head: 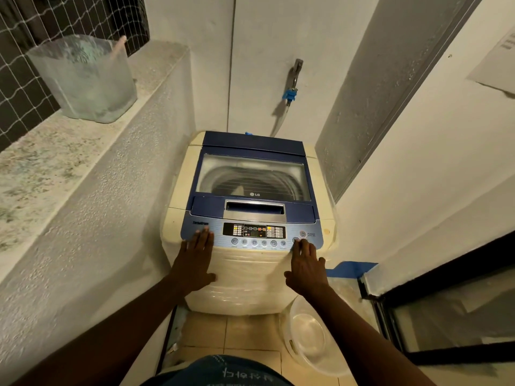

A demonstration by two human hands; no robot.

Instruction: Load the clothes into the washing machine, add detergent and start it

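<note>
A cream top-loading washing machine (245, 280) with a blue lid (250, 207) stands in a narrow alcove. The lid is down, and through its window the drum shows with a pale item inside. The control panel (253, 232) has lit indicators. My left hand (195, 260) lies flat with fingers apart on the panel's left end. My right hand (305, 263) rests on the front right, with a fingertip on a round button (295, 240) below the power button (303, 234). Neither hand holds anything.
A translucent plastic tub (83, 79) with a stick in it sits on the speckled ledge (41, 168) at left. A tap (294, 76) with a blue hose fitting is on the back wall. A clear plastic basin (309, 335) lies on the tiled floor at right, beside a dark-framed sliding door (446, 316).
</note>
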